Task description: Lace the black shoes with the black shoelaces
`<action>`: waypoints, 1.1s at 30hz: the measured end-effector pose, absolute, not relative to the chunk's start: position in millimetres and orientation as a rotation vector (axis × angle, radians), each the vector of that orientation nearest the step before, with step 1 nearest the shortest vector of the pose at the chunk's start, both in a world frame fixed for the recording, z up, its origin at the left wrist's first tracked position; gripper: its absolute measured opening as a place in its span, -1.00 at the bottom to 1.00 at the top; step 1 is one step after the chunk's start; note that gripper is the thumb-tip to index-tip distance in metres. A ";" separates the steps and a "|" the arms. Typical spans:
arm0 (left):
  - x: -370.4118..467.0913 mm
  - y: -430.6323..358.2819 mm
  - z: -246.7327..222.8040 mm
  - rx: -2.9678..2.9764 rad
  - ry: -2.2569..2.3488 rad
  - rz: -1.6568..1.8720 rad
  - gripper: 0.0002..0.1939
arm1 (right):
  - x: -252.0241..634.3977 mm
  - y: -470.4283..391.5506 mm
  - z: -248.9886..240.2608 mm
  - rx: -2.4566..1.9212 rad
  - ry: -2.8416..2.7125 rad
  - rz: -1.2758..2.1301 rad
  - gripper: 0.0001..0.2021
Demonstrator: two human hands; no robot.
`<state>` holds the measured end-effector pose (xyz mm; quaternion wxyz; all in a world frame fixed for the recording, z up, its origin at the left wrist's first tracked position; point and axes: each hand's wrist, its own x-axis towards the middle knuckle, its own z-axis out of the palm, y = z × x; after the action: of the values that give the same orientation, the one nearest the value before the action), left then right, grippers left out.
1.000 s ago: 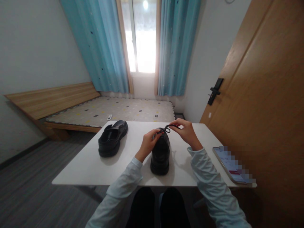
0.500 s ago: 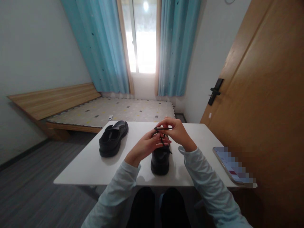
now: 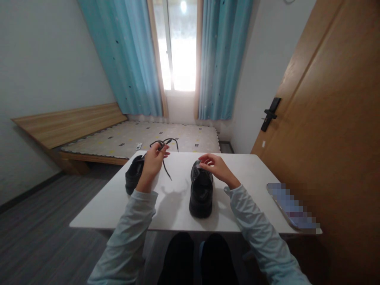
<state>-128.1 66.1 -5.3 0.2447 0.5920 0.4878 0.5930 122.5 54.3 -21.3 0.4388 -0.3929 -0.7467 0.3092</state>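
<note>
In my left hand [image 3: 154, 160] is a bunched black shoelace [image 3: 168, 168], raised above the white table. Its loose ends hang and curl out past my fingers. A black shoe [image 3: 201, 198] stands in front of me, toe pointing away, no lace visible across it. My right hand [image 3: 216, 166] is at its front part, fingers loosely bent and a little apart; whether they press on the shoe is hard to see. The other black shoe [image 3: 133, 174] sits farther left, partly covered by my left hand and forearm.
The shoes stand on a white table [image 3: 237, 213]. A tablet-like device [image 3: 292, 208], partly pixelated, lies at its right edge. Beyond is a bed [image 3: 184, 136] with a small white remote [image 3: 138, 146]. A wooden door [image 3: 335, 118] rises on the right.
Both hands were together over the near shoe, handling the lace. My left hand has moved left and up with the lace, off the shoe; my right hand has dropped slightly at the shoe's front.
</note>
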 end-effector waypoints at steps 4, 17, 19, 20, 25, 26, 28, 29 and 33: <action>-148.5 81.2 -29.5 1.804 1.778 1.482 -0.79 | 127.6 60.0 -37.2 -1.019 -1.912 0.706 -0.79; -141.3 64.3 -64.5 2.290 2.277 0.268 -0.68 | 136.6 55.9 -50.0 -1.009 -2.016 0.601 -0.83; -141.2 60.1 -63.5 2.260 2.280 0.194 -0.69 | 136.5 55.8 -51.5 -1.006 -2.013 0.612 -0.83; -141.1 58.2 -62.5 2.252 2.279 0.180 -0.69 | 136.4 55.9 -52.3 -1.004 -2.012 0.616 -0.83; -136.9 46.3 -50.3 2.284 2.226 0.129 -0.70 | 136.1 55.6 -54.1 -1.007 -2.012 0.624 -0.84; -134.7 42.9 -45.9 2.293 2.222 0.111 -0.69 | 136.4 55.4 -54.0 -1.005 -2.014 0.625 -0.84; -128.2 35.2 -35.1 2.316 2.237 0.102 -0.66 | 137.2 54.6 -53.7 -0.998 -2.022 0.627 -0.83; -123.6 31.2 -28.8 2.358 2.240 0.143 -0.64 | 137.5 54.2 -53.3 -0.996 -2.027 0.627 -0.82; -96.9 16.1 -5.0 2.636 1.991 0.453 -0.71 | 137.6 52.7 -52.4 -1.000 -2.036 0.629 -0.81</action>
<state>-96.9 16.1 -5.0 -0.0961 0.7869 0.5944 0.1351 137.6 52.7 -52.4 0.3837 -0.3922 -0.7988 0.2467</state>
